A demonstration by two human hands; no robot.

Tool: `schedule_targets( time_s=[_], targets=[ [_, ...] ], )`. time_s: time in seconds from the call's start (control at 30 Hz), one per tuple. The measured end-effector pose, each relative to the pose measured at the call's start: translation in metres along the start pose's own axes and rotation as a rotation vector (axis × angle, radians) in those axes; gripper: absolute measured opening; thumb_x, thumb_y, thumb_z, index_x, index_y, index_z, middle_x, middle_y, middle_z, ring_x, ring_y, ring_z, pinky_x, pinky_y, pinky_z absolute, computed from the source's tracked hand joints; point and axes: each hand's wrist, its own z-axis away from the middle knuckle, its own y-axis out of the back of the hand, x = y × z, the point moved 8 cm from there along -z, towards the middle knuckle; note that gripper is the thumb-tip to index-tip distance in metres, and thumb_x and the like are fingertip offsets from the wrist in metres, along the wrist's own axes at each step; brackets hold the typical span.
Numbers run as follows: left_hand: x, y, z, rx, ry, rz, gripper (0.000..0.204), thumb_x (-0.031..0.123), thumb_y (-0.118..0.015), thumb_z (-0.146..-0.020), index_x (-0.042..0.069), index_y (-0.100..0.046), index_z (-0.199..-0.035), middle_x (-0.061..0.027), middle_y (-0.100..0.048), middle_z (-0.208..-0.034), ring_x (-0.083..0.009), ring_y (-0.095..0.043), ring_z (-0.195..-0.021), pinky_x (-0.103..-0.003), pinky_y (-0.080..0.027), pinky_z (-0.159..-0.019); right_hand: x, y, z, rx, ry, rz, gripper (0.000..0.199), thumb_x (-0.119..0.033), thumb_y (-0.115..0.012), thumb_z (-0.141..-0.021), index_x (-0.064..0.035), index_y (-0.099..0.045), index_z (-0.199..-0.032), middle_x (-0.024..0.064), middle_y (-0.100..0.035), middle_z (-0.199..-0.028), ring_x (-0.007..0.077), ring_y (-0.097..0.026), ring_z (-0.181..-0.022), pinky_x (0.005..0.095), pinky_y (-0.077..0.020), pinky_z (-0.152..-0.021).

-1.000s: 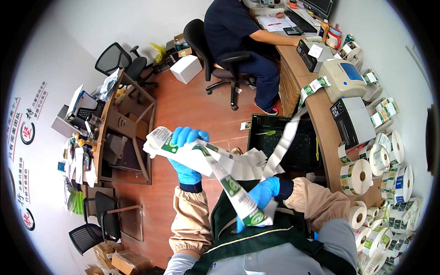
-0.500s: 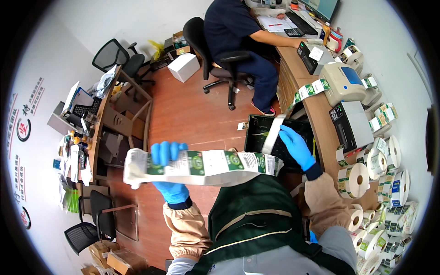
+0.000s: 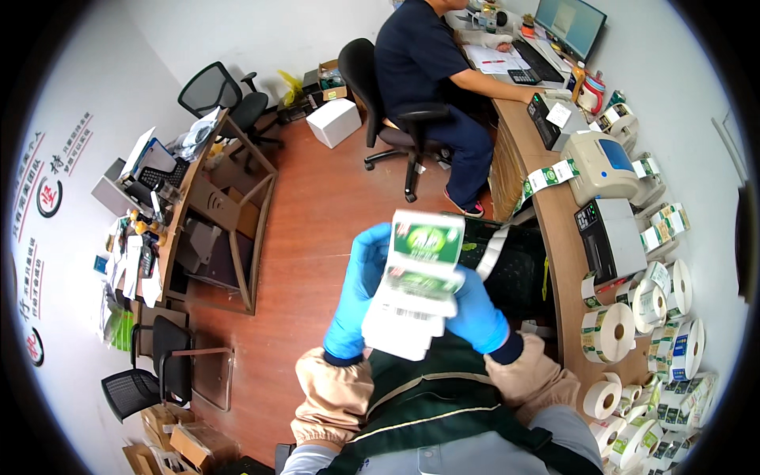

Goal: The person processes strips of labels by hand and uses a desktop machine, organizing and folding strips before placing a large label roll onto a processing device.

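Head view: a folded stack of green-and-white labels [image 3: 419, 281] is held up to the left of the black crate [image 3: 518, 281], gripped at its left edge by the blue-gloved left hand [image 3: 356, 297], whose fingertips are partly hidden, and pinched at its right edge by the blue-gloved right hand [image 3: 479, 313]. A pale strip [image 3: 492, 252] is draped over the black crate; a desk [image 3: 556, 220] is positioned to its right, on which a beige printer [image 3: 590, 170] and label rolls [image 3: 598, 336] are placed, while a person [image 3: 419, 63] is seated beyond it.
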Motion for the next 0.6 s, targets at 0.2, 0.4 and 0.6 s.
schedule_targets(
  time_s=[0.2, 0.4, 0.6],
  targets=[
    [-0.010, -0.009, -0.001, -0.572, -0.116, -0.448, 0.070, 0.009, -0.079, -0.081, 0.003, -0.046, -0.142, -0.0160, -0.055, -0.136, -0.0250, -0.053, -0.127, -0.040, -0.045, -0.105, -0.074, 0.014, -0.034, -0.090, 0.069, -0.070, 0.023, -0.009, -0.054, -0.092, 0.0039, -0.065, -0.108, 0.0064, -0.064, -0.081, 0.0094, -0.056, -0.076, 0.0287, -0.0479, -0.069],
    [-0.060, -0.048, 0.010, -0.863, 0.451, -0.152, 0.045, 0.002, -0.072, -0.086, -0.001, -0.058, -0.129, -0.0149, -0.067, -0.120, -0.0264, -0.063, -0.113, -0.039, -0.049, -0.100, -0.155, 0.056, -0.059, 0.019, 0.155, -0.104, 0.027, -0.021, -0.062, -0.098, 0.0006, -0.066, -0.114, 0.0041, -0.072, -0.096, 0.0083, -0.063, -0.089, 0.0267, -0.0519, -0.078],
    [-0.124, -0.049, 0.036, -1.237, 0.499, -0.282, 0.037, 0.022, -0.061, -0.099, 0.000, -0.056, -0.129, -0.0103, -0.061, -0.122, -0.0194, -0.056, -0.114, -0.034, -0.043, -0.101, -0.226, 0.158, -0.027, 0.329, 0.501, -0.026, 0.027, -0.013, -0.061, -0.097, -0.0031, -0.063, -0.122, 0.0113, -0.069, -0.113, 0.0171, -0.067, -0.100, 0.0307, -0.0561, -0.088]
  ],
)
